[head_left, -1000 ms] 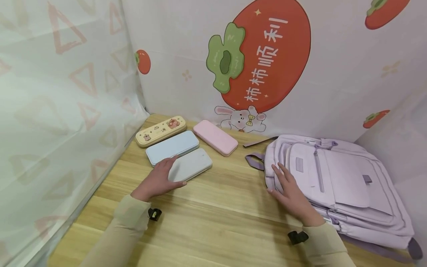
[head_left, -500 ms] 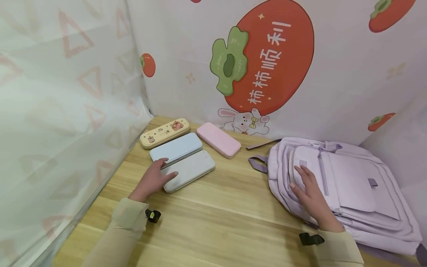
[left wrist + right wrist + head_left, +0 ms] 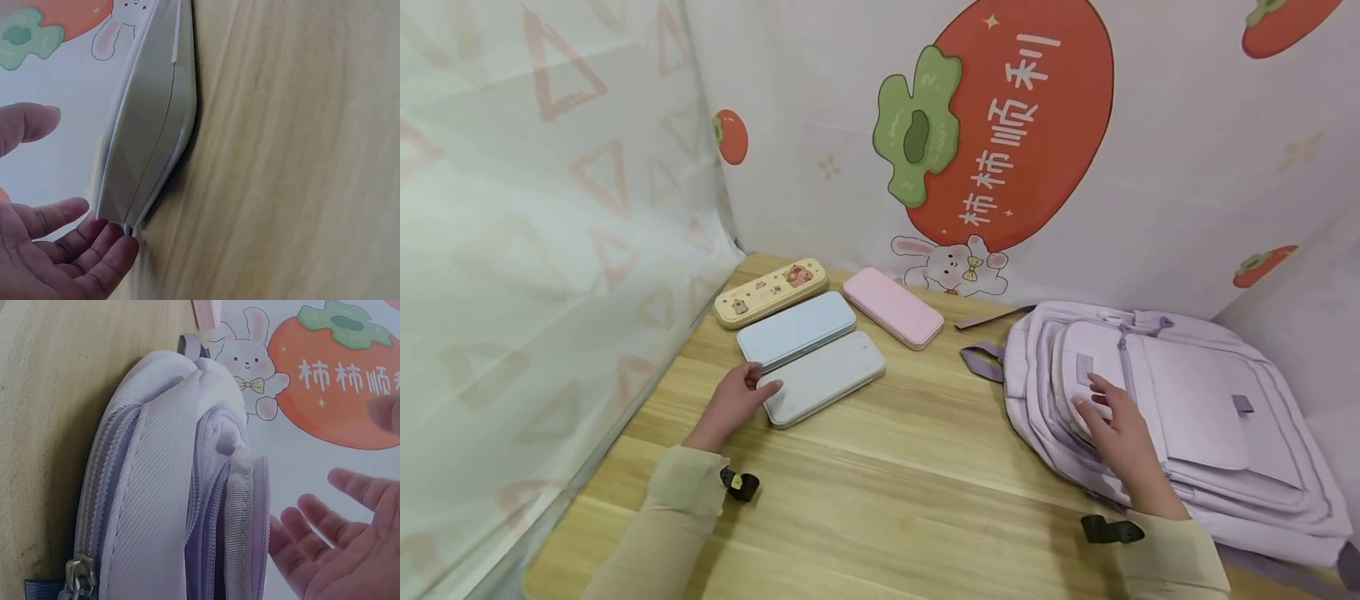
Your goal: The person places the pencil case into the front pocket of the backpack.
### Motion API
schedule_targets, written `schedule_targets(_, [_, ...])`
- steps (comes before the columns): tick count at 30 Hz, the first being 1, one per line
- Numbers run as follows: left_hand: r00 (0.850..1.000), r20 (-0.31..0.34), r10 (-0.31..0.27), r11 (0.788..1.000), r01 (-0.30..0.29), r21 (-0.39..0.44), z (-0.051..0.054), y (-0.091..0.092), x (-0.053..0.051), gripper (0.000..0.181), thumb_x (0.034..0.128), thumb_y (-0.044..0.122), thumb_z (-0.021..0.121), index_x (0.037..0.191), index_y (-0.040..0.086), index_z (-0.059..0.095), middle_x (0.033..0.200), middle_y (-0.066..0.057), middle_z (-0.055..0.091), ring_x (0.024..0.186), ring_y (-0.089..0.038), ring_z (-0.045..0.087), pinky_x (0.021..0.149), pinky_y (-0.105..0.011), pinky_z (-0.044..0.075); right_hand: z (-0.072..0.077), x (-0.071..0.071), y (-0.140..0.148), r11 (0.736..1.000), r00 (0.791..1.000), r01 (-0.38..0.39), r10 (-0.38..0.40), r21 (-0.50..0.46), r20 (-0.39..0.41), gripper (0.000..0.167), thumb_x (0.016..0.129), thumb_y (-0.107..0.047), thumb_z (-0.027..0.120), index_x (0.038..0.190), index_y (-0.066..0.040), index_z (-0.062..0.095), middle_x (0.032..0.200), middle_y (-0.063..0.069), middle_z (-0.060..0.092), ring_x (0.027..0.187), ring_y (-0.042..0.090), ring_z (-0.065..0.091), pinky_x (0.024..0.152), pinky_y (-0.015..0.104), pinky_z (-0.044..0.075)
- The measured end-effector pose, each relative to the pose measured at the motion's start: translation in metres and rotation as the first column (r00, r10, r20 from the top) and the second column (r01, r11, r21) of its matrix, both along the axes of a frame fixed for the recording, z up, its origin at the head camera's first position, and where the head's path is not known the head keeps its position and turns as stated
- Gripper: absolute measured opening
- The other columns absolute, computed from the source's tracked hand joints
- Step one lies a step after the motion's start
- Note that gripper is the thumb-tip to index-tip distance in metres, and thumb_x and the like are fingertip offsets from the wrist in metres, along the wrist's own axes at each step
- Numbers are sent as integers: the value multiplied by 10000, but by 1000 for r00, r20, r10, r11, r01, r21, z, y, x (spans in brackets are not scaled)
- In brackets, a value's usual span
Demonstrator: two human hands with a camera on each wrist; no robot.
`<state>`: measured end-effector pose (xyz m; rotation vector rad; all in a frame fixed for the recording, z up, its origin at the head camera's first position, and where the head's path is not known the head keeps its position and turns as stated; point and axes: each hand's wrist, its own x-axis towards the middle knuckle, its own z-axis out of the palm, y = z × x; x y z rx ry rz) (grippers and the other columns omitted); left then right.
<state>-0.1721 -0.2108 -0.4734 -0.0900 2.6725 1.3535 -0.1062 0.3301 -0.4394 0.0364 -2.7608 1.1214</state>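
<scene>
My left hand (image 3: 730, 405) is at the near left end of the white case (image 3: 823, 379), its fingers loosely bent. In the left wrist view the fingertips of my left hand (image 3: 62, 244) meet the end of the white case (image 3: 140, 125), while the thumb stands apart. Over the front pocket of the lilac backpack (image 3: 1187, 400) my right hand (image 3: 1123, 442) hovers with relaxed fingers. The right wrist view has the right hand (image 3: 344, 544) beside the backpack (image 3: 156, 487), holding nothing; whether a fingertip touches the fabric I cannot tell.
Behind the white case lie a light blue case (image 3: 797, 327) and a yellow patterned case (image 3: 771, 293). A pink case (image 3: 892, 307) lies to their right, near the back wall. All rest on the wooden table (image 3: 880, 500), and printed sheets cover the walls.
My left hand has drawn back from over the white case to its near left end. My right hand has moved right, from the backpack's left edge to over its front pocket.
</scene>
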Motion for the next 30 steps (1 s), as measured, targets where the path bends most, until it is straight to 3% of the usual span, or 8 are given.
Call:
schedule_targets(2, [1000,6,6,1000,-6,11,-5,0,0,586,988,209,688,1364,-188,476,1176,-292,559,1065,-379,524,931,-479,447,-1,-1,1,999,999,25,-23,-44,36,570,1088,-210,503,1522,122,339,1371,372,478,1153,250,578,906,363,530])
schedule_targets(5, [1000,13,12,1000,-13,16,-12,1,-1,576,972,184,699,1358,-188,488,1143,-271,563,1030,-351,506,896,-450,435,-2,-1,2,991,994,63,-51,-119,98,593,1103,-217,474,1556,111,274,1371,373,478,997,-90,505,767,101,477])
schedule_targets(7, [1000,11,14,1000,-14,9,-13,2,-2,581,952,170,715,1346,-193,492,1159,-290,571,1040,-363,517,916,-465,445,-3,-1,2,983,990,76,-55,-165,131,604,1108,-217,466,1568,107,245,1380,376,461,920,-201,433,738,71,480])
schedule_targets(15, [1000,20,-1,1000,1,-18,-10,5,-2,571,883,124,773,1315,-174,547,1115,-268,615,1001,-354,558,883,-453,462,-1,-4,-1,984,977,126,-101,-128,187,586,1087,-238,517,1543,80,330,1344,352,522,808,-127,538,698,131,515])
schedule_targets(18, [1000,8,-28,999,28,-46,-10,5,-2,612,876,134,790,1335,-182,536,1205,-338,600,1105,-424,571,965,-508,469,-2,-6,-2,989,977,126,-110,-80,184,563,1074,-235,532,1519,73,379,1312,333,563,784,-122,543,678,133,504])
schedule_targets(21, [998,-6,-56,996,55,-70,-10,4,-2,667,866,143,809,1356,-201,514,1290,-380,565,1202,-465,549,1038,-560,438,-4,-7,-3,993,980,114,-109,-25,166,526,1056,-217,551,1480,74,440,1259,307,612,809,-125,509,686,123,470])
schedule_targets(26, [996,-26,-84,992,81,-100,-13,3,-3,611,858,150,825,1314,-168,572,1208,-331,612,1127,-425,575,1007,-552,453,-7,-8,-3,996,983,85,-90,41,162,514,1042,-226,572,1447,76,481,1214,264,649,890,-53,489,722,142,424])
schedule_targets(30, [996,-20,-91,989,88,-119,-13,3,-2,645,873,164,813,1345,-179,540,1252,-358,577,1177,-452,545,1035,-572,429,-9,-8,-4,996,982,68,-77,62,173,505,1035,-214,574,1436,81,489,1195,244,654,924,52,530,734,163,421])
